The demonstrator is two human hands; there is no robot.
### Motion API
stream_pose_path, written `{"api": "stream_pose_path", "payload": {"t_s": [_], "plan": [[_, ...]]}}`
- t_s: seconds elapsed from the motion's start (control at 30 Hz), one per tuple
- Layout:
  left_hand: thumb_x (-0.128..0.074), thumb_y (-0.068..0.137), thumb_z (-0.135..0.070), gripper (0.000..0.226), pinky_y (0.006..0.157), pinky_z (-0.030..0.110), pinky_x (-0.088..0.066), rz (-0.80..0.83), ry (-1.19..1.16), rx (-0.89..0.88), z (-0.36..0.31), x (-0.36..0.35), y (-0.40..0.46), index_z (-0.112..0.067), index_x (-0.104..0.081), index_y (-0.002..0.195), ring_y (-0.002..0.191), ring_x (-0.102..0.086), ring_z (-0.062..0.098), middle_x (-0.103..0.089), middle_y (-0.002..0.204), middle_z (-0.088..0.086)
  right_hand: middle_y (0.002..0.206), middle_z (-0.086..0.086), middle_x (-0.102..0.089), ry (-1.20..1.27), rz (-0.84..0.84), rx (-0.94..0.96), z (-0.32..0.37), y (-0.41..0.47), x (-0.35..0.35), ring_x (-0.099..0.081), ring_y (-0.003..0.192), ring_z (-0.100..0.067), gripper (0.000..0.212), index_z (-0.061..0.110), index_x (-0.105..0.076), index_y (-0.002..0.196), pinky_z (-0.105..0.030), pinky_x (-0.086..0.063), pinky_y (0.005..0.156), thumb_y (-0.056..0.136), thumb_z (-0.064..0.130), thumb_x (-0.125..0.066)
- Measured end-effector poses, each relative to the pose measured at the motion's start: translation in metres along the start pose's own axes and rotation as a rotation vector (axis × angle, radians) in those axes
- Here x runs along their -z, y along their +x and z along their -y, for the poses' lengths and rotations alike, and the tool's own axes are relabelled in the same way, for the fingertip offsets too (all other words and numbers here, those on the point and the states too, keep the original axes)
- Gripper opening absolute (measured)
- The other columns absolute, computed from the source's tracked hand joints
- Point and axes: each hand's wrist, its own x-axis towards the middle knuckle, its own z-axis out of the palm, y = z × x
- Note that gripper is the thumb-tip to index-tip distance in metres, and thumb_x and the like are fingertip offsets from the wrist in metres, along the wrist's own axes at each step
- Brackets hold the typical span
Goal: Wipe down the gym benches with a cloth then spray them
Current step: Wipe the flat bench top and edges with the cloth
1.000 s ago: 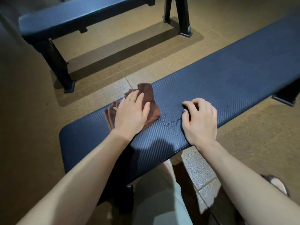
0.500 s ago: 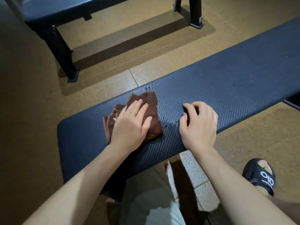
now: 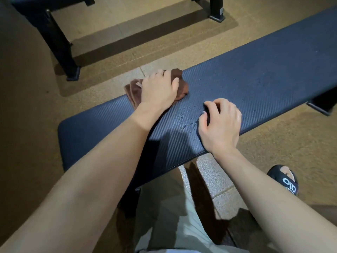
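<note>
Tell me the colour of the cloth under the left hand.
Dark brown; the cloth shows best in the head view, on the bench's far edge.

**Cloth at the bench's far edge, under the left hand**

The left hand (image 3: pixel 159 89) presses the cloth (image 3: pixel 179 83) onto the near bench (image 3: pixel 255 77) at its far edge. To the right of that grip, nearer the person, the right hand (image 3: pixel 219 125) rests on the pad. Beyond the grip stands a second bench (image 3: pixel 58 42). A sandalled foot (image 3: pixel 284 179) lies near right on the floor (image 3: pixel 27 106).

my left hand (image 3: pixel 158 88) hides most of the cloth (image 3: pixel 134 91); the worktop (image 3: pixel 255 77) runs off the right edge.
</note>
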Motion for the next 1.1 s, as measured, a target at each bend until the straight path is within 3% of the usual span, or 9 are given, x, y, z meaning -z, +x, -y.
{"api": "stream_pose_path", "payload": {"t_s": [0.17,0.6,0.7,0.9,1.1], "plan": [[-0.032,0.106,-0.049,0.048,0.092,0.044,-0.043,0.027,-0.021,-0.038,-0.016,-0.003,0.02,-0.016,-0.057,0.13,0.12,-0.058,0.035,-0.063,0.129,0.013,0.116,-0.004,-0.057,0.013,0.004,0.01,-0.006,0.001,-0.002,-0.051,0.112,-0.027,0.03,0.019,-0.066,0.119,-0.046,-0.037,0.106,0.096,0.028,-0.049],[-0.033,0.107,-0.048,0.043,0.079,0.048,-0.047,0.002,-0.011,0.14,0.128,0.021,-0.08,-0.015,-0.057,0.121,0.111,-0.058,0.037,-0.061,0.117,0.014,0.114,-0.006,-0.057,0.017,-0.009,-0.007,-0.003,0.0,-0.002,-0.052,0.11,-0.028,0.029,0.016,-0.067,0.119,-0.046,-0.037,0.105,0.096,0.026,-0.052],[-0.034,0.106,-0.043,0.044,0.085,0.05,-0.046,-0.013,0.002,0.172,0.105,0.017,-0.058,-0.009,-0.059,0.121,0.111,-0.059,0.041,-0.063,0.119,0.019,0.112,-0.006,-0.057,-0.019,-0.023,-0.003,-0.001,0.0,-0.005,-0.052,0.109,-0.028,0.028,0.015,-0.066,0.116,-0.045,-0.037,0.103,0.095,0.027,-0.053],[-0.034,0.106,-0.042,0.046,0.094,0.047,-0.045,0.004,-0.049,0.063,-0.001,-0.001,0.01,-0.009,-0.062,0.124,0.117,-0.061,0.038,-0.066,0.125,0.017,0.113,-0.005,-0.056,-0.018,-0.019,0.022,-0.005,0.0,-0.004,-0.052,0.108,-0.028,0.03,0.017,-0.066,0.118,-0.045,-0.038,0.102,0.095,0.028,-0.051],[-0.033,0.108,-0.044,0.045,0.09,0.045,-0.047,-0.02,-0.084,0.008,0.051,0.005,-0.044,-0.014,-0.058,0.131,0.115,-0.059,0.036,-0.061,0.127,0.011,0.116,-0.005,-0.057,0.025,-0.001,0.038,-0.011,-0.001,-0.002,-0.052,0.111,-0.028,0.029,0.016,-0.066,0.12,-0.046,-0.036,0.105,0.096,0.026,-0.052]]}}
